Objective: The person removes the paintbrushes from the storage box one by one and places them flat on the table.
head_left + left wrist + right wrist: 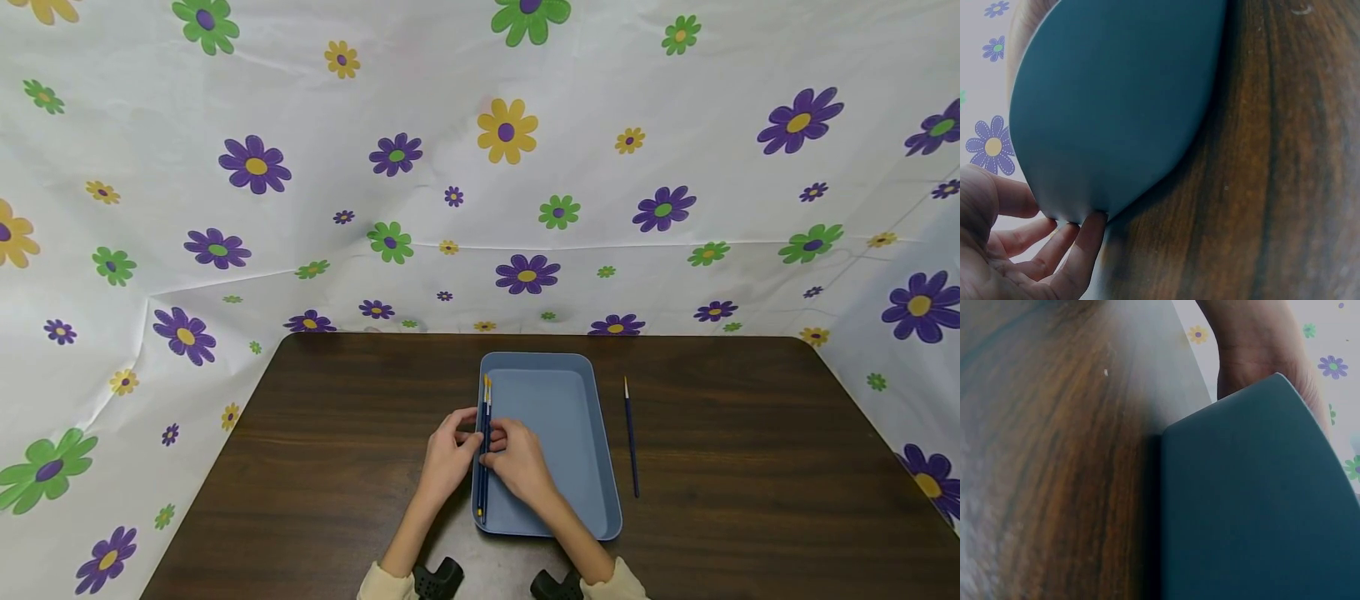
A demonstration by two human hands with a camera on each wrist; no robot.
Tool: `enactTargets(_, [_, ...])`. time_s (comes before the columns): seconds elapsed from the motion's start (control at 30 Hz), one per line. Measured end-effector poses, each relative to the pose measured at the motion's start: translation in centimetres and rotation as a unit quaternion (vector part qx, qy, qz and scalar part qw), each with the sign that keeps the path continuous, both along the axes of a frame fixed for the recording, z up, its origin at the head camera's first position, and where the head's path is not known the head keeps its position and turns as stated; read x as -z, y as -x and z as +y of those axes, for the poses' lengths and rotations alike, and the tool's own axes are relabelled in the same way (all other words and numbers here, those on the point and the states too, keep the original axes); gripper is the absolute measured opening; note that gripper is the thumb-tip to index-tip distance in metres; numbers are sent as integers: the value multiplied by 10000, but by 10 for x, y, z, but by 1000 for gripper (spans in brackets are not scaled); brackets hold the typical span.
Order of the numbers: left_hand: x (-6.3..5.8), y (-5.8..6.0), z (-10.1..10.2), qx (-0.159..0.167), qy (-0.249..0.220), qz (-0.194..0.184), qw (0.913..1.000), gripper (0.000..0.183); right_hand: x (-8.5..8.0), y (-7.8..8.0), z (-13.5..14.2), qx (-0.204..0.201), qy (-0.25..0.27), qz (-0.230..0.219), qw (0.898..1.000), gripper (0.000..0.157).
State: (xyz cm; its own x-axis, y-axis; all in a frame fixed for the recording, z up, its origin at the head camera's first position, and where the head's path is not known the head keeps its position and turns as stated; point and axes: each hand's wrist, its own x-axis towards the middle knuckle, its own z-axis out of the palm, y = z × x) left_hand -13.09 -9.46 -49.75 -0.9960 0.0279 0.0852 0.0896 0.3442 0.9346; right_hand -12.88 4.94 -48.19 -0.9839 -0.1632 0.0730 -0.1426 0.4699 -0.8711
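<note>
Two dark blue paintbrushes with golden bristles lie side by side along the left inner edge of a blue-grey tray in the head view. My left hand is at the tray's left side, thumb and forefinger pinching at the brushes. In the left wrist view its other fingertips touch the tray's rim. From inside the tray, my right hand pinches the same brushes with thumb and bent fingers. Those right fingers are hidden behind the tray wall in the right wrist view, where only the wrist area shows above it.
Another dark blue paintbrush lies on the brown wooden table, right of the tray, bristles pointing away. A white cloth with flowers hangs behind the table. Black wrist mounts show near the sleeves at the bottom.
</note>
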Motion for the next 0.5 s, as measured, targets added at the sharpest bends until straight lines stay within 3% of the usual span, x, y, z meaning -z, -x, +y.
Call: enactTargets(0.5, [-1,-1,-1,32,-74,60,9999,35,2,1,-1,81,34,107,9999,41])
